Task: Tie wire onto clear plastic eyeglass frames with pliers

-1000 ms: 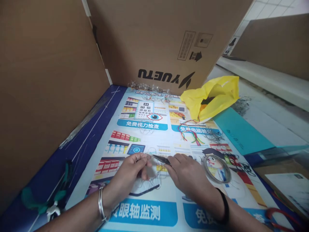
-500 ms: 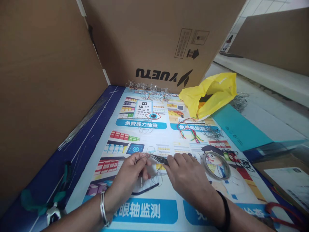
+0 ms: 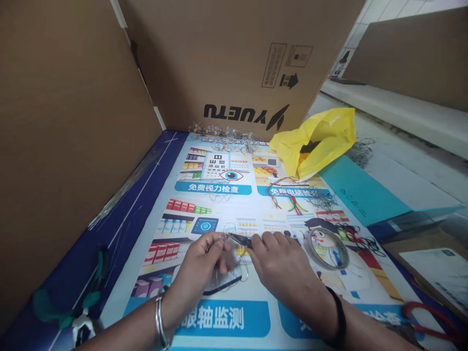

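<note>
Near the middle of the poster-covered table, my left hand point(image 3: 208, 253) pinches a piece of thin bent wire point(image 3: 244, 269) between thumb and forefinger. Loops of this wire stick out above and below the fingers. Wrapped in my right hand point(image 3: 283, 261) is a pair of needle-nose pliers point(image 3: 240, 239), whose dark jaws point left. Their tips meet the wire right beside my left fingertips; whether the jaws are closed on it is too small to tell. The pliers' handles are hidden in my right palm.
Green-handled pliers point(image 3: 93, 287) lie at left, below a bundle of straight wires point(image 3: 124, 192). Right of my hands are a tape roll point(image 3: 328, 248), dark and red loops point(image 3: 360, 239) and red-handled scissors point(image 3: 431, 321). Behind them sits a yellow bag point(image 3: 318, 141) with coloured cords. Cardboard walls point(image 3: 219, 58) stand behind.
Both hands stay almost in place, the pliers' tips still at the wire. My left wrist has shifted slightly right, and the wire loops have turned a little. The whole view drifts slightly.
</note>
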### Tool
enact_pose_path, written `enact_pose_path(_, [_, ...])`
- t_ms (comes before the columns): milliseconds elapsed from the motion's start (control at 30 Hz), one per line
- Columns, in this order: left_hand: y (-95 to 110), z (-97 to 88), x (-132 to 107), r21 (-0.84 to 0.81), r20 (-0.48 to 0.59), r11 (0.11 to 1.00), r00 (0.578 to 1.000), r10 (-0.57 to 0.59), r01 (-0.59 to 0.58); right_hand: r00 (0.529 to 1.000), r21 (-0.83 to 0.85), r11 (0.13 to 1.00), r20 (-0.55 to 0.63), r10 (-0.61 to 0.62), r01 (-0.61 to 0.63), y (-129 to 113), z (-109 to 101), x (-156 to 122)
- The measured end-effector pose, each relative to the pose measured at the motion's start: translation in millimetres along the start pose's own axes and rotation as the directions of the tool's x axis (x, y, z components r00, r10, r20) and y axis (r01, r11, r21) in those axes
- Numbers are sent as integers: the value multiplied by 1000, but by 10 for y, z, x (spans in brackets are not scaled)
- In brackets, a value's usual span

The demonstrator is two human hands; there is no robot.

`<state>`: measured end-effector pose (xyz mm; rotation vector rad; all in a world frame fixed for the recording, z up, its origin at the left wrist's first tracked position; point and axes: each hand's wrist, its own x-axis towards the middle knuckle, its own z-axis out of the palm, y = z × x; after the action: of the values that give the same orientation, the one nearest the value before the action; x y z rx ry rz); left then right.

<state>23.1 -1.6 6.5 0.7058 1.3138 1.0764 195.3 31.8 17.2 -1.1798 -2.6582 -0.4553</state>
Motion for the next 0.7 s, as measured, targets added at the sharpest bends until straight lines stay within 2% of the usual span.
enact_pose_path(400, [-18, 18, -28, 114, -48, 990, 994, 93, -87, 998, -88, 996, 58, -4, 9, -122, -84, 26])
enact_pose_path(700, [-1, 29, -54, 98, -41, 991, 995, 95, -91, 994, -142, 990, 104, 14, 1, -207, -141, 34])
